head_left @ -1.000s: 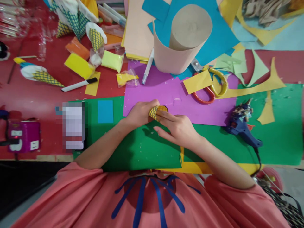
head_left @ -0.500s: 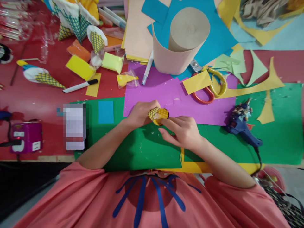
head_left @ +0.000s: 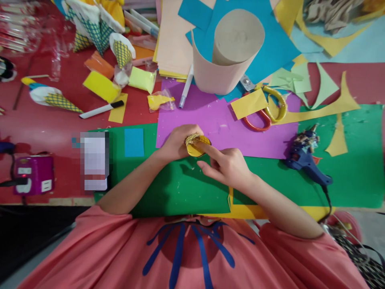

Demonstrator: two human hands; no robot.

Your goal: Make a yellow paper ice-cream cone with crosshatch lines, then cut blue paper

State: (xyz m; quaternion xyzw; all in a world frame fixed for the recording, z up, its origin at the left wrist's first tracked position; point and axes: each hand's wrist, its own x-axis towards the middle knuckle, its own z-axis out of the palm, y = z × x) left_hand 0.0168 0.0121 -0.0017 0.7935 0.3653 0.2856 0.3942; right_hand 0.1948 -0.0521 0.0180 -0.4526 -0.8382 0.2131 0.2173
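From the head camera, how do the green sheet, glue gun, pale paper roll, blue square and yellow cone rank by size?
Green sheet
Pale paper roll
Glue gun
Blue square and yellow cone: too alike to rank; the cone, held in the left hand, may be nearer the camera.

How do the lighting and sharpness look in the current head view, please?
Head view: a soft shadow darkens the green sheet beside the left forearm; head view: pale sheen on the red table at left; head view: coarse pixel blocks mask an object by the blue square; head view: detail inside the yellow checked piece is too soft to read.
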